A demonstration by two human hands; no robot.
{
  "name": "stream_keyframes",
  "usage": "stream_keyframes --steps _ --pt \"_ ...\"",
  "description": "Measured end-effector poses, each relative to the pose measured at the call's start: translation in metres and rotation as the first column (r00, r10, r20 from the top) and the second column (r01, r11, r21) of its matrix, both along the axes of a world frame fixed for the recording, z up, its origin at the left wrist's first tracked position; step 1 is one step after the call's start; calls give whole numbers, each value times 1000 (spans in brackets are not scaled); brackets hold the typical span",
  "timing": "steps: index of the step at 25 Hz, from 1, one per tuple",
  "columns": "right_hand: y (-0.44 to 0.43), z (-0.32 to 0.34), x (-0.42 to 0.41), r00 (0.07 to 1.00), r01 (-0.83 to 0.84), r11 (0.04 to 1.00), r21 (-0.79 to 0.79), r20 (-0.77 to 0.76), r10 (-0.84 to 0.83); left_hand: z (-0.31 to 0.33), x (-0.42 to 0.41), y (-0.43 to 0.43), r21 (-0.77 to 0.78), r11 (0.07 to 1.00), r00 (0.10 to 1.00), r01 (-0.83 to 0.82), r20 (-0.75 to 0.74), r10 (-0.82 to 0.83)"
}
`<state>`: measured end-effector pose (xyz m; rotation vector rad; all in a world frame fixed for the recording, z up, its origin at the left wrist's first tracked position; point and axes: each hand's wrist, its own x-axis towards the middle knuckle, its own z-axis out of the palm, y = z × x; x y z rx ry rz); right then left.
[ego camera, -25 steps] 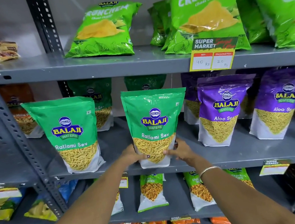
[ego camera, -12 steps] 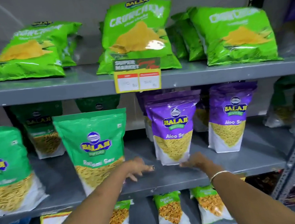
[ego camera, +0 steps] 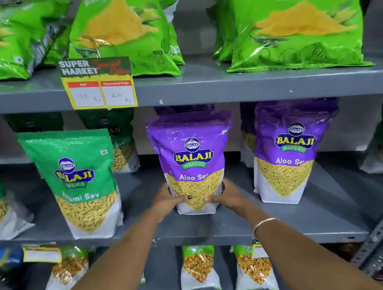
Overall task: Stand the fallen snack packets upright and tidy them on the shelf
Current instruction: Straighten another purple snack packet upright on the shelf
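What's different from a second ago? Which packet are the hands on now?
Both hands let go of the green Ratlami Sev pouch and moved right along the grey metal middle shelf. The left hand and right hand now clasp the lower sides of the purple Aloo Sev pouch, which stands upright. The green pouch stays upright where it was left; the other purple pouch is unchanged.

This is a shop — a small grocery or supermarket aisle. Grey slotted-angle metal shelving (ego camera: 226, 85) carries rows of one brand's snack packets facing outward: green crisp bags (ego camera: 296, 19) on top, green sev pouches (ego camera: 80, 182) and purple sev pouches (ego camera: 289, 150) below, smaller packs (ego camera: 198, 269) lower still. A yellow price tag (ego camera: 99, 84) clipped to the shelf edge reads "Super Market" — with handwritten prices.
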<state>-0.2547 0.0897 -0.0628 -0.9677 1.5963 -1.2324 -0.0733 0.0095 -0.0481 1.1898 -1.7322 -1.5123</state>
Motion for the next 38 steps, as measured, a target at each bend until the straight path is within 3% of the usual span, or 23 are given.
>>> stream_keyframes --steps 11,14,19,21,23,25,27,29,31,33,35,36,38 --pt "55 9 32 998 22 999 42 -62 -19 11 31 52 -86 996 966 -10 257 32" --pt "56 10 34 997 18 998 55 -77 -14 13 31 54 -99 995 965 -3 262 29" --pt "57 14 32 991 6 995 97 -133 7 17 32 53 25 997 969 69 238 -73" --pt "65 18 28 978 53 990 134 -207 -24 28 24 60 -82 996 938 -38 341 64" --pt "75 21 15 951 127 983 134 -297 -83 46 12 78 -414 880 899 -234 252 358" --pt "89 22 -9 919 223 965 140 -361 -160 58 -6 99 -718 625 877 -306 44 479" --pt "105 28 -37 883 309 936 166 -416 -218 57 -31 119 -914 358 897 -190 -14 441" --pt "120 27 -72 846 408 898 166 -438 -303 46 -67 133 -972 234 950 -21 54 308" --pt "133 31 -105 806 500 854 148 -442 -395 38 -111 140 -955 285 970 78 138 198" --pt "138 32 -141 774 555 824 113 -434 -462 31 -156 138 -831 550 976 78 178 129" --pt "130 31 -175 822 493 865 88 -372 -431 30 -197 131 -532 847 987 18 145 71" --pt "123 24 -188 869 428 901 70 -307 -389 28 -210 124 -370 929 989 -21 128 74" --pt "107 8 -212 924 358 930 81 -176 -340 24 -226 119 -157 987 996 -46 70 57"
